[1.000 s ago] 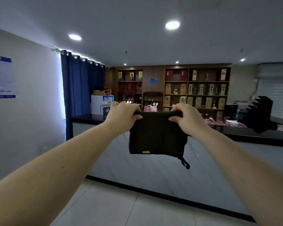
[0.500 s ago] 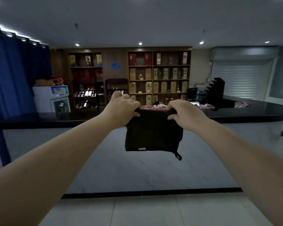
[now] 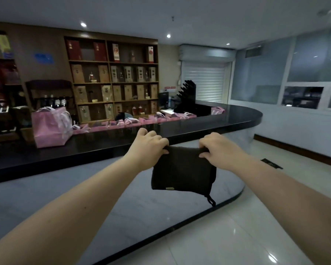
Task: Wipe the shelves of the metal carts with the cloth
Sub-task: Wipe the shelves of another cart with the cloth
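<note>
Your left hand and right hand each pinch a top corner of the cloth. The fingers curl over its upper edge and the thumbs press the near side, so it hangs in the air between them. The cloth is soft and nearly black, folded to a rough square. It has a small pale label at its lower edge and a cord loop dangling below your right hand.

Just beyond your knuckles runs a counter with a glossy black top that curves to a rounded end past your right hand. Its pale, faintly marbled front sits behind the cloth. To the left of your left hand a pink bag of thin, partly see-through material stands on the counter; you cannot tell what it holds. More pink items lie in a row along the counter's far edge, too blurred to identify.

Far beyond your left hand, wooden shelving holds tan and red boxes and a few bottles in square compartments, with print too small to read. Shiny pale floor tiles lie beneath your right forearm.
</note>
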`<state>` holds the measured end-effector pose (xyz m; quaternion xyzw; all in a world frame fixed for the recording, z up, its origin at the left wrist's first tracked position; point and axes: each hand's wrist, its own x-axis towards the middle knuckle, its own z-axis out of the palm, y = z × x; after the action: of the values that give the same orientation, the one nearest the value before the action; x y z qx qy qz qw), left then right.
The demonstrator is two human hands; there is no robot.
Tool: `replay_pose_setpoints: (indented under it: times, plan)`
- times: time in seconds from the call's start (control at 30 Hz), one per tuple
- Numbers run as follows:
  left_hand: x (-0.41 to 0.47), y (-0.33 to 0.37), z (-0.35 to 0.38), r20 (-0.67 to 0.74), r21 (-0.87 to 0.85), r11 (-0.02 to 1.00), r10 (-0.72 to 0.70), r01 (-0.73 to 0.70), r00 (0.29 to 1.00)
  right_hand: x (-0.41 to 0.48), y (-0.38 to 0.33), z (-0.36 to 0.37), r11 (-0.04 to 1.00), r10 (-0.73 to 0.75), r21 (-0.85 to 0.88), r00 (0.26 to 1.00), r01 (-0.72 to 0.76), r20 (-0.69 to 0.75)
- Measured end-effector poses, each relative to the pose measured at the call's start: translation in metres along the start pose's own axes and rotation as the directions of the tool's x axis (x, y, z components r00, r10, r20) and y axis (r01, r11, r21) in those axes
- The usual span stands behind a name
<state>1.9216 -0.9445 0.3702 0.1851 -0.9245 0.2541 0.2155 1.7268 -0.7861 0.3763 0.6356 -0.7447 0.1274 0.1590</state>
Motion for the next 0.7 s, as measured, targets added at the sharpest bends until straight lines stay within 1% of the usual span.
replay_pose_setpoints:
  times: [0.1,0.17,0.27,0.37,0.47,0.53,0.6,0.67,0.7]
  plan:
    - [0.067,-0.003,0.053,0.023,-0.092,0.995,0.053,-0.050,0.998,0.034,0.051,0.026,0.999,0.044,-0.024,0.999,-0.043,0.020]
    - [0.109,0.000,0.087,0.065,-0.165,0.984,0.077,-0.065,0.995,0.052,0.083,0.044,0.997,0.070,-0.047,0.997,-0.068,0.034]
    - [0.168,0.011,0.137,0.085,-0.267,0.957,0.140,-0.113,0.986,0.071,0.132,0.070,0.987,0.115,-0.118,0.993,-0.109,0.038]
    - [0.225,0.033,0.191,0.067,-0.349,0.921,0.208,-0.172,0.976,0.080,0.185,0.098,0.966,0.212,-0.169,0.975,-0.198,0.065]
    - [0.285,0.068,0.243,0.058,-0.400,0.873,0.328,-0.279,0.943,0.076,0.239,0.128,0.924,0.349,-0.201,0.933,-0.327,0.087]
    - [0.326,0.098,0.273,0.020,-0.451,0.813,0.421,-0.368,0.907,0.065,0.274,0.144,0.871,0.474,-0.187,0.877,-0.454,0.077]
    - [0.369,0.136,0.298,-0.064,-0.480,0.743,0.500,-0.466,0.864,0.048,0.306,0.155,0.789,0.608,-0.155,0.792,-0.594,0.060]
    - [0.410,0.178,0.316,-0.142,-0.495,0.669,0.567,-0.554,0.811,0.028,0.331,0.161,0.685,0.725,-0.135,0.688,-0.716,0.029]
    - [0.427,0.201,0.323,-0.176,-0.510,0.624,0.599,-0.593,0.781,0.017,0.341,0.163,0.618,0.782,-0.133,0.623,-0.774,0.012]
